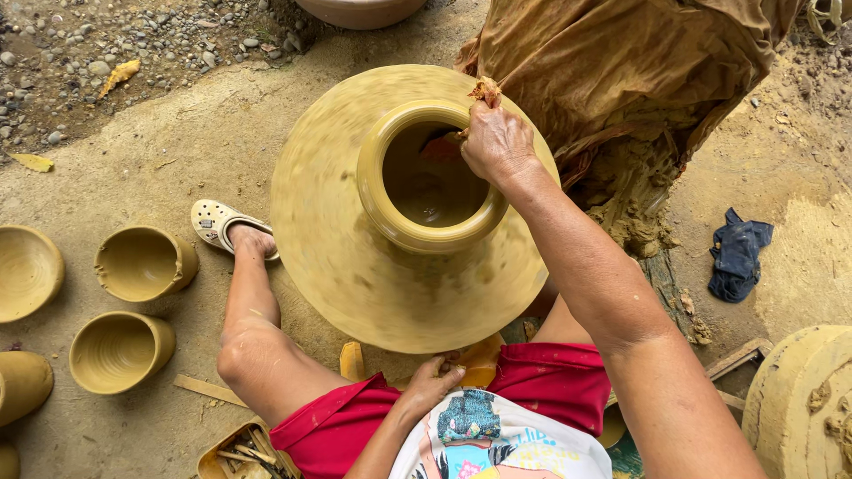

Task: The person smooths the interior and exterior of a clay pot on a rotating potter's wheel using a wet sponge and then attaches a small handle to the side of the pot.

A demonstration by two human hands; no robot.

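Head view: right hand [499, 142] in a pinching grip on clay pot [408, 208] rim, left hand [435, 380] loosely curled, dirt floor [177, 151].

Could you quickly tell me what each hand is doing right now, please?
Left hand: fingers curled, resting by the lap below the pot; no held thing visible.
Right hand: shut on a rag, pressed against the pot's rim.

packed dirt floor [177, 151] in soft daylight, gravel [106, 44] at the top left corner, brown cloth-draped mound [621, 62] top right, dark blue rag [737, 253] by the right edge.
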